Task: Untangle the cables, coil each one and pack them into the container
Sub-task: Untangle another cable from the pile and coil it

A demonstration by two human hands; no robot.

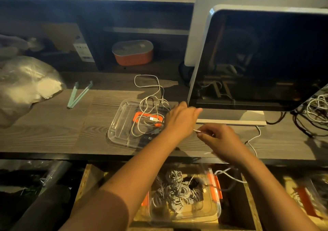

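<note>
Loosely tangled white cables (150,95) sprawl over a clear lid (120,124) on the desk (53,133). Coiled cables (175,190) fill the container (213,211) below. The right hand (221,140) pinches a cable end (197,131). The left hand (179,119) reaches over the lid, its grip unclear.

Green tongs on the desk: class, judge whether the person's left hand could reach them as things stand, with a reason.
Probably yes. The green tongs lie uncovered on the desk, left of the clear lid. The left hand would only have to cross over that lid and its loose cables.

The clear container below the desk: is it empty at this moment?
No, the clear container already holds several coiled grey cables.
</note>
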